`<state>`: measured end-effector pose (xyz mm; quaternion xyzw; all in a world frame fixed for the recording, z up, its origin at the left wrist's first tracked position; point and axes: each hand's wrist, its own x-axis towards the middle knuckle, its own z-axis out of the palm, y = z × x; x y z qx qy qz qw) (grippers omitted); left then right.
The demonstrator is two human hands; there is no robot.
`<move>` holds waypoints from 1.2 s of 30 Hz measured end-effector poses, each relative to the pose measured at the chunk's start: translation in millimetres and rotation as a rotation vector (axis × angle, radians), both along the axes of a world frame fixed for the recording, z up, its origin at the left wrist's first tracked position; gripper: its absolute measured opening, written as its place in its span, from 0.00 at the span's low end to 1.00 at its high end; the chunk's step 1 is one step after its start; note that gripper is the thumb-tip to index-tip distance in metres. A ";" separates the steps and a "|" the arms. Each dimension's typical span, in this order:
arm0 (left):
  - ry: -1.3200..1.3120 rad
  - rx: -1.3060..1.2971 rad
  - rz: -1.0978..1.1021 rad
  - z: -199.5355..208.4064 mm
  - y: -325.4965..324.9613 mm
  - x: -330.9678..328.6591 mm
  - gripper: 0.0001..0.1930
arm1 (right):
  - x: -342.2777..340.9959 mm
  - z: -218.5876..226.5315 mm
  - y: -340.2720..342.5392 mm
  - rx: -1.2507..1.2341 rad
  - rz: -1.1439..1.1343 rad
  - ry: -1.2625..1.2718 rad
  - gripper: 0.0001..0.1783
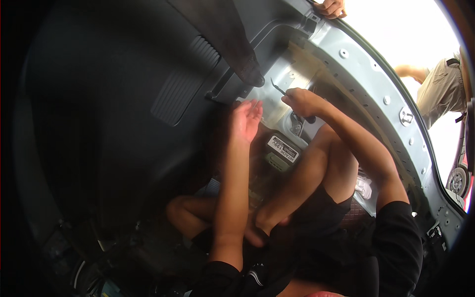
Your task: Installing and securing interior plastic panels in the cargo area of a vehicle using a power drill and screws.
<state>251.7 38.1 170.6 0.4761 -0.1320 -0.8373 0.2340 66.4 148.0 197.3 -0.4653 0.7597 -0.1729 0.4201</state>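
Observation:
My right hand (304,103) is closed round a hook tool with a thin, bent metal shank (277,87). The shank points up and left, while the dark handle end shows below my fist. Left of it, my left hand (246,120) is raised with its fingers apart and nothing in them. It is beside the lower edge of a dark interior trim panel (138,74); whether it touches the panel I cannot tell. A dark tapered trim piece (232,47) comes down from above, its rounded end close to the tool's tip. Bare light-coloured metal (282,79) shows behind the tip.
A battery pack with a white label (282,148) sits below my hands, near my bent legs. The metal door-opening frame (405,116) curves along the right. Another person's hand (331,8) rests on its top edge. Outside are a person's beige trousers (440,91) and a wheel (459,182).

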 end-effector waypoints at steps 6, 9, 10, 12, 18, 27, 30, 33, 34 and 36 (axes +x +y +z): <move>0.082 0.047 0.075 -13.7 -3.7 5.0 0.23 | 8.9 6.5 -20.1 0.148 0.367 0.675 0.19; 0.122 0.078 0.081 -12.2 -7.0 5.8 0.25 | 22.9 5.7 -23.8 0.150 0.536 0.852 0.21; 0.115 0.076 0.096 -10.5 -8.1 4.7 0.25 | 28.7 4.1 -26.8 0.148 0.543 0.884 0.26; 0.168 0.128 0.106 -6.4 -11.3 0.3 0.29 | 39.5 0.3 -31.2 0.154 0.520 0.872 0.27; 0.333 0.302 0.358 0.9 -11.7 -8.2 0.34 | 51.6 -13.0 -44.0 0.198 0.415 0.752 0.31; 0.176 0.122 0.241 -4.6 1.6 1.0 0.27 | 16.3 -33.3 -37.6 -0.008 0.160 0.359 0.17; 0.136 0.101 0.231 -7.5 1.8 0.5 0.23 | 15.5 -39.2 -35.7 -0.029 0.134 0.292 0.18; 0.130 0.135 0.240 -9.1 0.4 -0.6 0.21 | 16.9 -42.2 -32.4 -0.046 0.107 0.265 0.18; 0.129 0.158 0.244 -8.8 -0.1 -1.0 0.20 | 17.2 -42.8 -31.3 -0.040 0.085 0.271 0.18; 0.126 0.148 0.250 -7.4 -0.1 -2.3 0.21 | 16.9 -43.9 -29.9 -0.074 0.093 0.254 0.17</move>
